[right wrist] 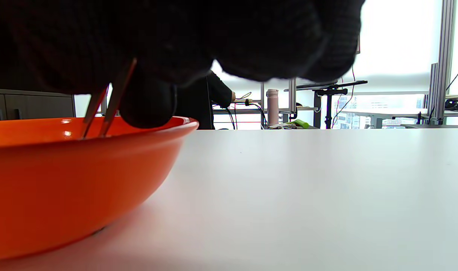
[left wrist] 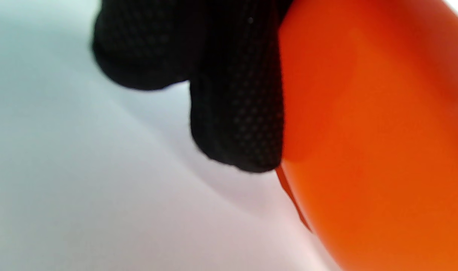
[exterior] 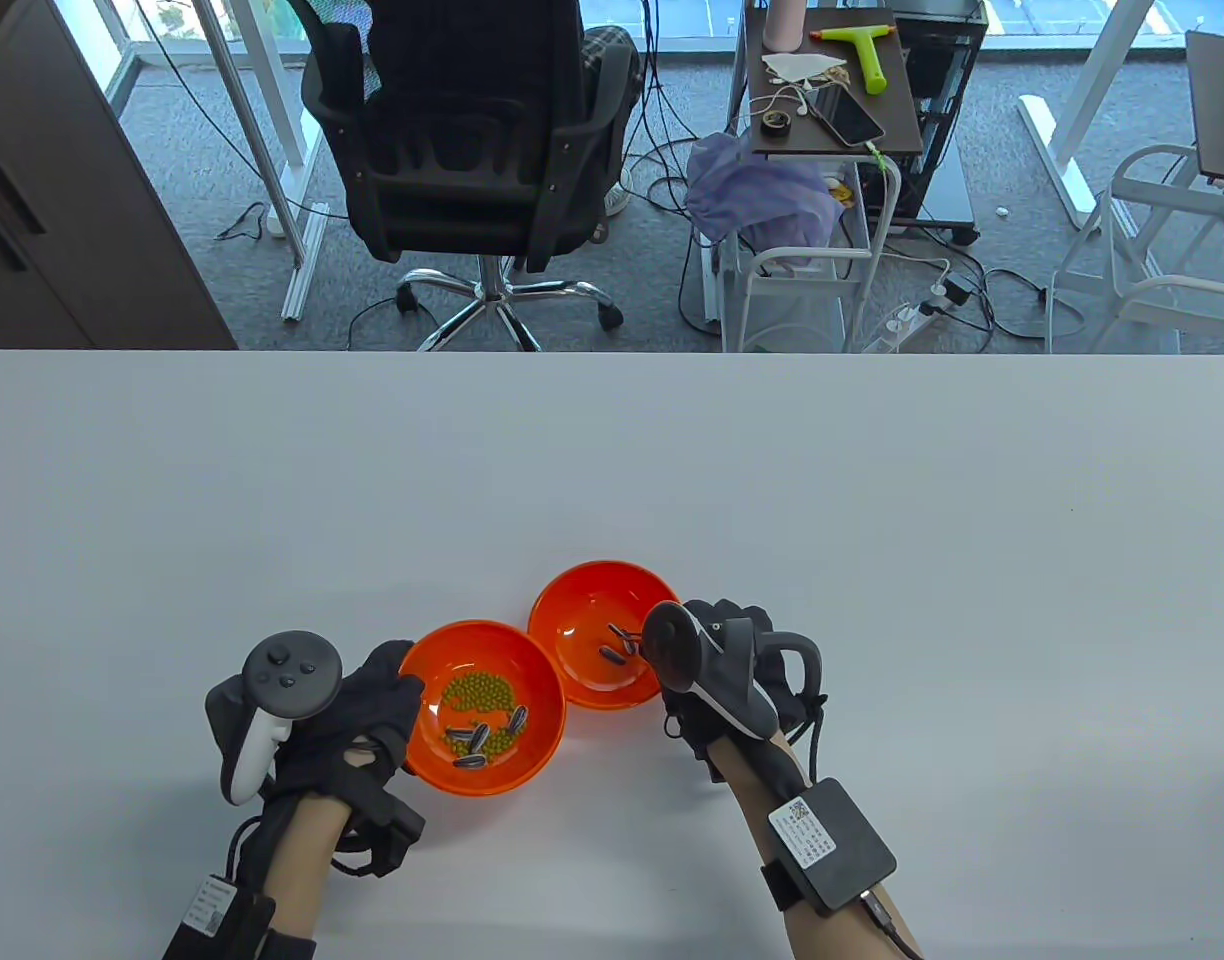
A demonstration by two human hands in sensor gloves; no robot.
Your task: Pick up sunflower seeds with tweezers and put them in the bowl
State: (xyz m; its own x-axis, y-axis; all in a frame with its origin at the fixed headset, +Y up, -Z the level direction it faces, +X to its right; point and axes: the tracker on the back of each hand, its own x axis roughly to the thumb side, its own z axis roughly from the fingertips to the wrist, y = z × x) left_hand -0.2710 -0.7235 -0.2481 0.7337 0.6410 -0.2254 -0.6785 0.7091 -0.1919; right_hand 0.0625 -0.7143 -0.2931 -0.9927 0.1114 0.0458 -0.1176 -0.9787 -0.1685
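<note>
Two orange bowls stand side by side on the white table. The near left bowl (exterior: 532,690) holds green beans (exterior: 478,692) and several striped sunflower seeds (exterior: 484,742). The far right bowl (exterior: 582,590) holds a seed or two (exterior: 612,655). My left hand (exterior: 377,705) touches the left bowl's left rim; its fingers (left wrist: 236,113) lie against the orange wall (left wrist: 364,131). My right hand (exterior: 717,655) holds thin metal tweezers (right wrist: 106,98) that reach down into the right bowl (right wrist: 63,180); their tips (exterior: 624,634) are low inside it, over the seeds.
The white table (exterior: 872,500) spreads wide behind and to both sides of the bowls. Its far edge runs across the table view, with an office chair (exterior: 472,150) and a cart (exterior: 822,200) on the floor beyond.
</note>
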